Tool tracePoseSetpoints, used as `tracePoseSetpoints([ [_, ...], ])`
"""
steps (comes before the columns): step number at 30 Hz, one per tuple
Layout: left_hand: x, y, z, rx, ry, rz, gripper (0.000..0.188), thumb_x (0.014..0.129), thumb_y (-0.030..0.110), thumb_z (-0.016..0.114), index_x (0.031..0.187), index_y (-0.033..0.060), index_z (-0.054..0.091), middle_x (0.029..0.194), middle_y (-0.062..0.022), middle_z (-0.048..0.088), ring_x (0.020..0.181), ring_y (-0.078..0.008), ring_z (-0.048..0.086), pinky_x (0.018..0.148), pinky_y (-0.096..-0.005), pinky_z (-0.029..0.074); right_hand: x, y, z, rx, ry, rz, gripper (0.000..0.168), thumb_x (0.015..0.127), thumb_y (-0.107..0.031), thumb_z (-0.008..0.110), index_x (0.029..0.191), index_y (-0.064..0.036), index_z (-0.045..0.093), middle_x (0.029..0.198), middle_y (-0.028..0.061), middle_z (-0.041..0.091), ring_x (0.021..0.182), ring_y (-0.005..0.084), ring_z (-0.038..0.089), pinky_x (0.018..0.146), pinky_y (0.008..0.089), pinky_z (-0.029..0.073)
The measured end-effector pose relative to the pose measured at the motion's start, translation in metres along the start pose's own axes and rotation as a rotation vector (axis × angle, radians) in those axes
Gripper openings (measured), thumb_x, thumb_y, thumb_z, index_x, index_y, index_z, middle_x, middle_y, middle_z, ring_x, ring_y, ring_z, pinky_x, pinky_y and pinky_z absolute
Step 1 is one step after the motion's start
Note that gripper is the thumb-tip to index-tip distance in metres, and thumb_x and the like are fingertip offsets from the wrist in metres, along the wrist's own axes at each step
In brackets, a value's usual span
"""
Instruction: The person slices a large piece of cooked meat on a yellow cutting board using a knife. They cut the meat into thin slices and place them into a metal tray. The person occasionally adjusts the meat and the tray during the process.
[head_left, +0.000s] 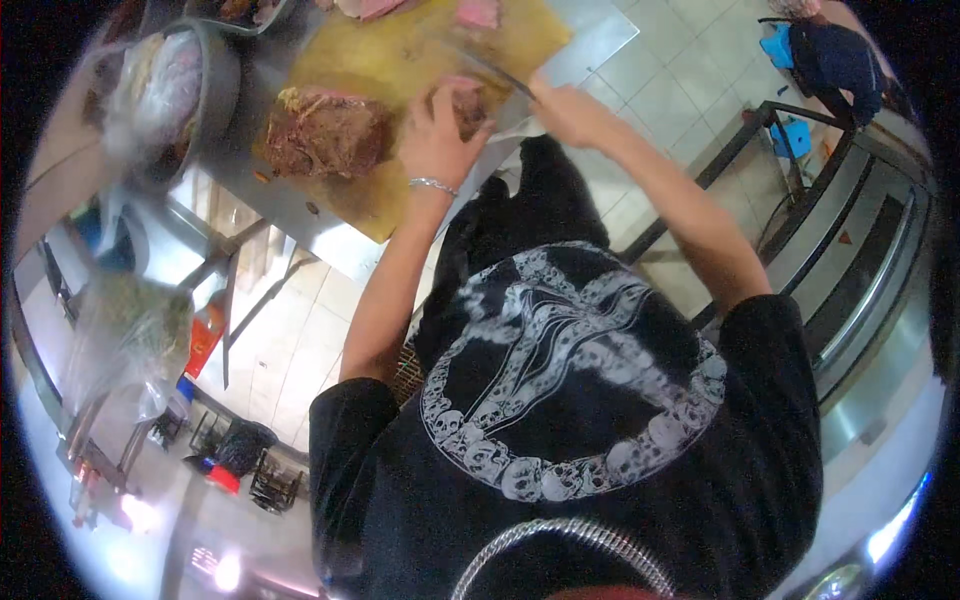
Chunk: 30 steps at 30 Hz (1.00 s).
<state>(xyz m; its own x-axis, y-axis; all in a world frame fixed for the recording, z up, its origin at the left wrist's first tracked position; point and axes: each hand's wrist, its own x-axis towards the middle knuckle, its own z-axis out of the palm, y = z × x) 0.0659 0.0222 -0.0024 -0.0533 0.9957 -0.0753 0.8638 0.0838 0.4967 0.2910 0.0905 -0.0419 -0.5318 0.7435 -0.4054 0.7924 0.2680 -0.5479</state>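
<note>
My left hand (439, 146), with a chain bracelet on its wrist, presses over a smaller piece of cooked meat (469, 106) on the yellow cutting board (420, 52). Its fingers are spread across the meat and cover part of it. In my right hand (570, 112) is the handle of a knife (491, 67); the blurred blade reaches up and left above the board, just beyond the held piece. A large browned chunk of meat (326, 135) lies left of my left hand. Pink-centred cut meat (478, 12) rests near the board's far edge.
The board lies on a metal table (615, 37). A deep metal pot (217, 90) with a plastic-wrapped load (161, 97) stands at left. Below it is a filled clear plastic bag (131, 337). Metal racking (840, 255) runs along the right, with a person (832, 60) beyond.
</note>
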Motion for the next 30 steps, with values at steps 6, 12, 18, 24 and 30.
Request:
tracePoseSetpoints([
  [6,0.027,-0.043,-0.028,0.044,-0.136,0.296,0.066,0.072,0.026,0.080,0.132,0.0251,0.053,0.140,-0.0169,0.047,0.122,-0.0433,0.051,0.100,-0.0518,0.047,-0.023,-0.003,0.037,0.018,-0.090,0.125,0.030,0.101,-0.027,0.045,0.119,-0.004,0.042,0.090,0.0322,0.064,0.089,0.0528,0.061,0.080,0.0601,0.047],
  [12,0.027,-0.063,-0.045,0.076,-0.092,0.462,0.056,0.071,0.013,0.077,0.123,0.0267,0.059,0.135,-0.0145,0.048,0.117,-0.0428,0.051,0.097,-0.0509,0.047,-0.052,-0.036,0.038,0.094,0.022,0.142,0.024,0.098,-0.020,0.043,0.109,0.002,0.046,0.090,0.0327,0.066,0.083,0.0502,0.065,0.074,0.0601,0.050],
  [18,0.013,-0.061,-0.034,0.047,-0.081,0.333,0.065,0.070,0.029,0.085,0.128,0.0171,0.059,0.127,-0.0201,0.052,0.115,-0.0417,0.053,0.097,-0.0491,0.047,-0.047,-0.054,0.038,0.066,0.151,0.093,0.023,0.099,-0.018,0.043,0.114,-0.002,0.045,0.081,0.0284,0.066,0.078,0.0493,0.065,0.069,0.0590,0.050],
  [24,0.004,-0.029,-0.007,0.069,0.089,0.244,0.063,0.070,0.038,0.085,0.122,0.0120,0.060,0.124,-0.0185,0.057,0.111,-0.0395,0.056,0.093,-0.0478,0.048,-0.052,-0.089,0.011,-0.130,0.174,0.027,0.022,0.092,-0.013,0.051,0.111,-0.002,0.046,0.078,0.0230,0.067,0.072,0.0410,0.069,0.059,0.0508,0.055],
  [30,0.009,-0.016,0.003,0.084,0.160,0.280,0.066,0.071,0.043,0.085,0.121,0.0064,0.061,0.117,-0.0210,0.059,0.109,-0.0409,0.057,0.090,-0.0468,0.050,-0.049,-0.074,0.014,-0.169,0.206,-0.005,0.022,0.090,-0.011,0.053,0.109,-0.003,0.046,0.072,0.0199,0.066,0.065,0.0397,0.068,0.053,0.0497,0.054],
])
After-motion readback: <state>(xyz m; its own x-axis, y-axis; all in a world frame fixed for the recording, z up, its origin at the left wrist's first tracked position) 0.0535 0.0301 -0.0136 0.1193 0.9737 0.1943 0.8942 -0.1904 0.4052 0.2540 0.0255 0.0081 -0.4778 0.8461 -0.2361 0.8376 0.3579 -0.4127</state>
